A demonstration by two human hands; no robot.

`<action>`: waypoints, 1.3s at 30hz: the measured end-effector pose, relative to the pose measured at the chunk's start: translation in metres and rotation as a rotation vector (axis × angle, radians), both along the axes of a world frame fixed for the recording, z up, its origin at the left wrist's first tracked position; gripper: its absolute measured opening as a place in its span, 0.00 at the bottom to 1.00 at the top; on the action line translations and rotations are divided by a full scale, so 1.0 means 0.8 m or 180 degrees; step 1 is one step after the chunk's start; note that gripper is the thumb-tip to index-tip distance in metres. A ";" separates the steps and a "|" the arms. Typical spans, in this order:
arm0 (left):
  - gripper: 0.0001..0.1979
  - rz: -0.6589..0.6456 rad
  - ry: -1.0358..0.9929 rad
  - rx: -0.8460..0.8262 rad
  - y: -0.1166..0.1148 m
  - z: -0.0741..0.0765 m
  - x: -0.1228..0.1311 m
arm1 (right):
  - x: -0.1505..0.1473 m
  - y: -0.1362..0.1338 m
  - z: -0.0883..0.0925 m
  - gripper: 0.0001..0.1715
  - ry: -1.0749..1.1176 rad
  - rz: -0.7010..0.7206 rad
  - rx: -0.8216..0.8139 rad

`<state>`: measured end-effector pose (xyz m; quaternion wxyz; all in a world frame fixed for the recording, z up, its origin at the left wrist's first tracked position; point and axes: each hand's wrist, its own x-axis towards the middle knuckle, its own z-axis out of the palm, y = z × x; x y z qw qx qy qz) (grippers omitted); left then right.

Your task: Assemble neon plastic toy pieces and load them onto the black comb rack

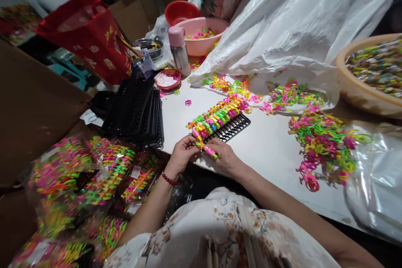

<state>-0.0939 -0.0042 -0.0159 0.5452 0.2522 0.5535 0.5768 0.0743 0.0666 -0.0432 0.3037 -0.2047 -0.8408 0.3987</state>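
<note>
On the white table a black plastic rack (pixel 236 128) carries tight rows of small bright plastic pieces (pixel 220 114) in pink, green, yellow and orange. At its near end, my left hand (pixel 182 155) is closed in a pinch on a small yellow-orange plastic piece (pixel 199 145). My right hand (pixel 223 157) is beside it, fingers closed around a pink and green plastic piece (pixel 210 151) near the rack's front edge. Fingers hide part of both pieces. A loose heap of looped plastic pieces (pixel 326 146) lies to the right.
Black racks (pixel 133 111) are stacked at the left, above bagged filled racks (pixel 106 171). Behind stand a red basket (pixel 168 80), a steel flask (pixel 180 54) and a pink basin (pixel 204 46). A white sack (pixel 282 29) spills pieces; a tan basin (pixel 354 88) is at far right.
</note>
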 end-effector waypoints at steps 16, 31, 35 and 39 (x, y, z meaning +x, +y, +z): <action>0.26 0.0453 0.0704 -0.0323 -0.020 -0.001 0.013 | 0.055 -0.020 0.030 0.21 -0.0302 -0.0363 0.0361; 0.32 0.0412 0.4534 0.1882 -0.009 0.008 0.075 | 0.301 -0.060 0.042 0.16 -0.3357 -0.2783 0.1103; 0.30 0.0362 0.4520 0.1810 0.003 0.005 0.066 | 0.249 -0.045 0.048 0.16 -0.2089 -0.2403 0.0817; 0.33 0.0113 0.4429 0.1752 0.000 0.009 0.054 | 0.173 -0.029 0.055 0.13 -0.0830 -0.1595 -0.0417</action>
